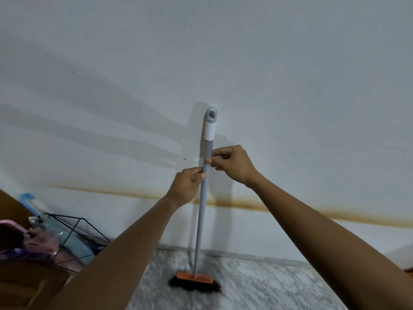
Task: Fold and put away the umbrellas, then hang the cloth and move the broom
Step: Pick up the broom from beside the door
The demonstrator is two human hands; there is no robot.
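The broom point(201, 218) stands upright against the white wall, its grey handle topped by a white and grey cap with a hanging hole. Its orange head with black bristles rests on the marble floor. My left hand point(186, 185) pinches the handle from the left with thumb and fingers. Just above it, my right hand point(233, 164) grips the handle from the right. Folded umbrellas point(42, 238), pink and bluish, lie in a black wire basket point(77, 227) at the lower left. No cloth is in view.
A brown stain line point(290, 209) runs across the wall at low height. A blue hooked handle point(28, 200) sticks up behind the basket. Brown wooden furniture point(26, 285) fills the lower left corner. Marble floor point(268, 283) extends to the right of the broom head.
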